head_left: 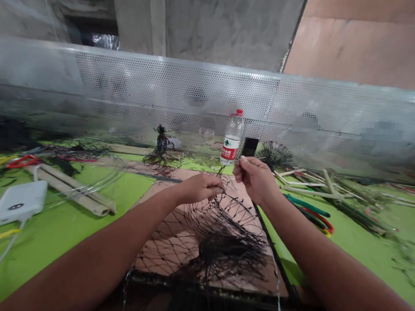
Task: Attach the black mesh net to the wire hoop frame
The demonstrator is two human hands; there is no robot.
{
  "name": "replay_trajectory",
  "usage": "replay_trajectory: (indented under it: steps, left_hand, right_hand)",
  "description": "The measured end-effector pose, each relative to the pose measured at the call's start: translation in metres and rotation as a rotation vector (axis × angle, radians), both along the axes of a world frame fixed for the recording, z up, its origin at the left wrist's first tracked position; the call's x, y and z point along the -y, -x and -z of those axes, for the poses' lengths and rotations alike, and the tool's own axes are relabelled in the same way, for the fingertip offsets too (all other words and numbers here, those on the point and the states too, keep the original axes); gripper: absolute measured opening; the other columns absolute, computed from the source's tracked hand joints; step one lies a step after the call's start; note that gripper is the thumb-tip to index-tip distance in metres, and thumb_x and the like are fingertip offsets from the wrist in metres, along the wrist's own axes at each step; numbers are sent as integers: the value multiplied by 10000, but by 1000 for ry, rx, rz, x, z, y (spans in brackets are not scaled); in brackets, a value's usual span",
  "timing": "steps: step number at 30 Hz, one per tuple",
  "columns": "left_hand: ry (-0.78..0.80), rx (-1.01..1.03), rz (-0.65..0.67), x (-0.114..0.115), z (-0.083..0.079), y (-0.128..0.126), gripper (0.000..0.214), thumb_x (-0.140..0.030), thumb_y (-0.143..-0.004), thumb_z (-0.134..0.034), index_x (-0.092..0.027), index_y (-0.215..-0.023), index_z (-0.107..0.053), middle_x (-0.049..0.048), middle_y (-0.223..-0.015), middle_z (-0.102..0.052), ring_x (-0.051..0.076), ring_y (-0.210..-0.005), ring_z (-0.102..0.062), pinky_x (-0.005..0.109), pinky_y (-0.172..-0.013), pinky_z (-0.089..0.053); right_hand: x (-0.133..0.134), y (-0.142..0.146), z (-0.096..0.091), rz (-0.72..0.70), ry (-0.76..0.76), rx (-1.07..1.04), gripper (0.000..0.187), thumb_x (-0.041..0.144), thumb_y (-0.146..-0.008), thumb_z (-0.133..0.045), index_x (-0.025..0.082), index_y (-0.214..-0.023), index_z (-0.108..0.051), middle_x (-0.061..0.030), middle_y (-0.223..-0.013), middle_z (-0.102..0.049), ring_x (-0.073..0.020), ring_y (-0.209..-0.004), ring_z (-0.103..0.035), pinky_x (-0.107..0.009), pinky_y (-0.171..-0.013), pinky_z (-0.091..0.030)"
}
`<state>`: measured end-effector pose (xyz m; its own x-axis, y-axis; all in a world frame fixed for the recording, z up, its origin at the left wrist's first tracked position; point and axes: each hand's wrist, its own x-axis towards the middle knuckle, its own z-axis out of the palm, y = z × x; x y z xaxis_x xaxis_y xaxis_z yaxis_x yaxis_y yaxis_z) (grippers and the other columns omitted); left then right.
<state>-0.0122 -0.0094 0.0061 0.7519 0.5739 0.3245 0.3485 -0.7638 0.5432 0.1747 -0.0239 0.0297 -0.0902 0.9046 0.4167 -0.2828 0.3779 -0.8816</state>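
Observation:
A black knotted net [234, 209] lies spread over a pinkish-brown board [172, 250] in front of me, with a dense dark bundle of strands [234, 250] bunched at its near right. My left hand [203, 187] is closed in a pinch on the net's upper edge. Slightly higher and to the right, my right hand [254, 175] is also closed, thumb pressed against the forefinger. Whatever sits between those right fingertips is too small to make out. The bottle stands just behind the right hand.
A water bottle [231, 140] and a dark phone-like slab [250, 148] stand before a perforated metal screen [134, 81]. At left lie a white power bank [17, 203], bamboo tubes [75, 191] and red-handled scissors [22, 161]. Pliers [310, 210] and plant stems [363, 216] lie right.

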Motion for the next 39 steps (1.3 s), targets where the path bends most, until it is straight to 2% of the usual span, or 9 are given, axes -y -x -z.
replay_trajectory:
  steps: [8, 12, 16, 20, 23, 26, 31, 35, 39]
  left_hand:
    - [129, 38, 87, 4, -1, -1, 361, -401, -857, -434, -129, -636, -523, 4, -600, -539, 94, -578, -502, 214, -585, -386]
    - [153, 23, 84, 3, -4, 4, 367, -423, -853, -434, -126, -665, -541, 7, -640, -549, 101, -632, -499, 218, -637, -384]
    - [158, 39, 135, 4, -7, 6, 388, -418, -860, -421, -122, -638, -537, -2, -643, -510, 92, -634, -466, 210, -634, -364]
    - [227, 12, 207, 6, -6, 2, 391, -432, -850, -425, -120, -642, -537, -5, -623, -496, 94, -613, -450, 210, -604, -356]
    - [218, -2, 192, 3, -5, 3, 407, -454, -839, -427, -122, -631, -537, -1, -618, -505, 97, -605, -450, 215, -602, -355]
    - [145, 22, 54, -6, -4, 11, 435, -496, -821, -434, -127, -604, -512, -14, -591, -458, 87, -565, -407, 204, -545, -315]
    - [92, 53, -134, -18, -4, 22, 439, -541, -794, -446, -140, -616, -473, -37, -547, -380, 82, -526, -340, 201, -502, -263]
    - [131, 15, -106, -16, -3, 20, 410, -517, -804, -442, -137, -683, -535, -17, -595, -461, 92, -545, -413, 202, -514, -312]
    - [156, -21, -87, -12, -2, 17, 348, -443, -826, -435, -146, -814, -617, 9, -710, -556, 87, -554, -466, 209, -543, -359]
  right_hand:
    - [3, 6, -14, -68, -89, 215, 204, 350, -800, -573, 161, -728, -595, -8, -610, -566, -73, -470, -453, -226, -448, -340]
    - [-6, -11, -15, -245, -120, 284, 317, 309, -774, -603, 216, -1074, -562, 15, -666, -562, -82, -514, -463, -234, -490, -385]
    - [-18, -31, -6, -199, -268, 488, 644, 234, -691, -683, 283, -1278, -422, -32, -981, -600, -153, -843, -547, -311, -737, -458]
    - [-27, -31, 14, -199, -323, 629, 775, 232, -650, -723, 285, -1331, -357, -62, -1283, -476, -202, -1171, -415, -372, -953, -359]
    - [-31, -22, 26, -322, -224, 589, 539, 279, -689, -686, 224, -1196, -511, -51, -1010, -627, -149, -893, -569, -316, -784, -455]
    - [-32, -21, 30, -237, -177, 545, 160, 299, -725, -646, 155, -796, -639, 3, -667, -612, -98, -601, -540, -259, -618, -442]
    - [-28, -35, 28, -233, -57, 355, 153, 275, -690, -673, 149, -670, -589, 62, -464, -479, -92, -473, -481, -251, -547, -405]
    - [-26, -39, 28, -275, -9, 430, 153, 283, -693, -668, 147, -659, -607, 46, -507, -509, -90, -493, -471, -254, -562, -396]
    - [-26, -39, 31, -345, -93, 562, 131, 258, -665, -696, 145, -645, -634, -29, -853, -615, -134, -819, -557, -303, -785, -404]
